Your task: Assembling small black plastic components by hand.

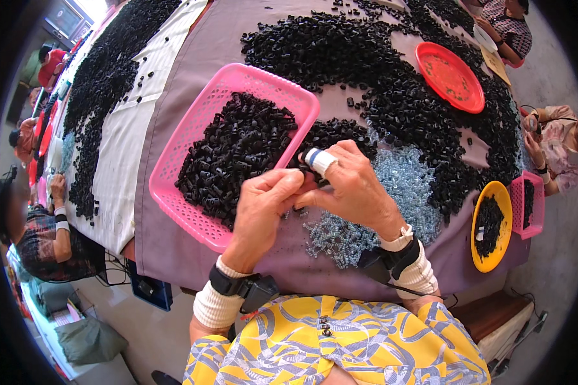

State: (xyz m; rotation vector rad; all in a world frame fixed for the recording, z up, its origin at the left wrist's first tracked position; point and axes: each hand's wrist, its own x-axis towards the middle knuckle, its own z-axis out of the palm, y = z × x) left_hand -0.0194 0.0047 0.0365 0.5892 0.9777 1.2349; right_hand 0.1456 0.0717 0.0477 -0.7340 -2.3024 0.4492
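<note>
Holding a left hand (263, 205) and a right hand (356, 189) close together at the near right side of a pink openwork plastic basket (305, 106). Pressing left thumb and forefinger together beside curled right fingers; cannot tell whether pinching a piece in either hand. Wearing on one right finger a white cloth band with a blue stripe (319, 160).

To be seen at ten o'clock from the hands: small black moulded-plastic pieces (231, 154), heaped inside the basket. At twelve, a broad spread of similar black pieces (327, 51) on a mauve tablecloth (289, 273). At two, a round red plastic tray (449, 77). Toward four, tiny pale-blue coil-like parts (404, 186); farther out, a yellow plastic dish (491, 262) of black pieces.
</note>
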